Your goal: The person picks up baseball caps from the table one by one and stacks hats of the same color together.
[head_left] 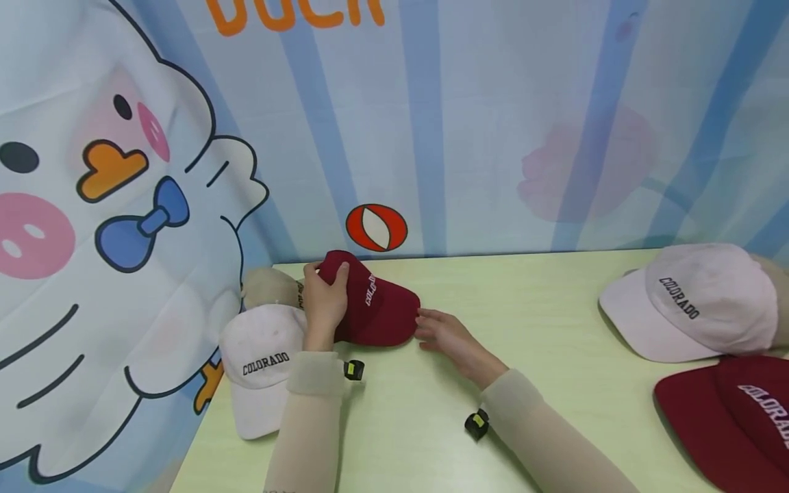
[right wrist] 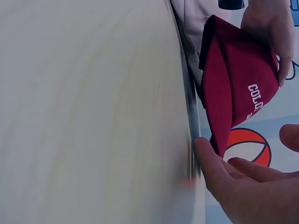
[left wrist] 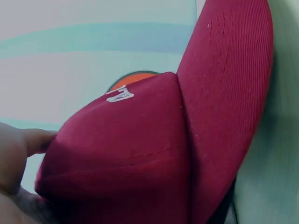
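My left hand (head_left: 325, 298) grips the crown of a dark red baseball cap (head_left: 385, 311) lettered COLORADO, its brim pointing right. In the left wrist view the fingers (left wrist: 39, 141) pinch the back of the crown (left wrist: 117, 154). My right hand (head_left: 453, 342) is at the brim's edge, fingers extended. In the right wrist view, its fingertips are right at the brim (right wrist: 217, 102), with the thumb held apart. Left of my left hand sit a white COLORADO cap (head_left: 261, 363) and, behind it, a beige cap (head_left: 271, 286), partly hidden.
At the table's right, another white cap (head_left: 696, 301) overlaps a beige cap (head_left: 779, 301), with a second dark red cap (head_left: 721, 418) in front, cut off by the frame. A cartoon-printed cloth (head_left: 481, 137) hangs behind the light table (head_left: 542, 294).
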{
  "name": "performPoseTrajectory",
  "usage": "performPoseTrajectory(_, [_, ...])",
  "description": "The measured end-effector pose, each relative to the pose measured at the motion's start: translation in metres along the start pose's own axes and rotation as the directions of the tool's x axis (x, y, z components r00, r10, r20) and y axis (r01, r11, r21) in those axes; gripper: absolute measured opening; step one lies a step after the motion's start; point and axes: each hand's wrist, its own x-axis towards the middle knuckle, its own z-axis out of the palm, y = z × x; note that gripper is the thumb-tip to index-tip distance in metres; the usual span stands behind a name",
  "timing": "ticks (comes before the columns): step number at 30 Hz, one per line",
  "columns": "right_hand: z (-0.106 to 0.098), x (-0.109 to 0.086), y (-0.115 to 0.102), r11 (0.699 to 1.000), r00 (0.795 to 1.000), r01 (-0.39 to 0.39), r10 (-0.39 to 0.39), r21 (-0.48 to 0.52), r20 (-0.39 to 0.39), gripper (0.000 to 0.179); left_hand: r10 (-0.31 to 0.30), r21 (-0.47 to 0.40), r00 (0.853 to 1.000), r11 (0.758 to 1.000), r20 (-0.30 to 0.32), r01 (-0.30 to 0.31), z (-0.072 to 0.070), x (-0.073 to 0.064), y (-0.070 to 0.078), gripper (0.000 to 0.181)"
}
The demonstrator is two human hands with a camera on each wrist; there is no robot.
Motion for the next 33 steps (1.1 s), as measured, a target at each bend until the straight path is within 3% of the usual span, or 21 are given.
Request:
performPoseTrajectory(10, [-0.009,-0.004,0.004,0.995,0.999,-0.005,-0.001,-0.095,-0.054,0.057,0.034,-0.17,0.998,0.985,0.055,-0.024,0.003,-0.01,0.015,0.057])
performPoseTrajectory(18, [-0.029,-0.013,-0.006,0.968,0.998,0.05,-0.059,-0.244,-0.03,0.058,0.085,-0.257,0.992,0.965,0.095,-0.058,0.002,-0.019,0.029,0.05])
performPoseTrajectory(22, [-0.041,-0.019,-0.016,0.952,0.995,0.074,-0.089,-0.298,-0.035,0.057,0.091,-0.254,0.986,0.966,0.137,-0.054,0.0,-0.022,0.035,0.051])
performPoseTrajectory(27, [-0.055,-0.026,-0.029,0.945,0.99,0.096,-0.122,-0.314,-0.065,0.054,0.075,-0.246,0.968,0.969,0.239,-0.014,0.002,-0.027,0.041,0.054])
performPoseTrajectory(33, [-0.066,-0.029,-0.04,0.94,0.983,0.12,-0.158,-0.319,-0.094,0.053,0.101,-0.282,0.929,0.959,0.357,0.004,0.007,-0.034,0.046,0.05])
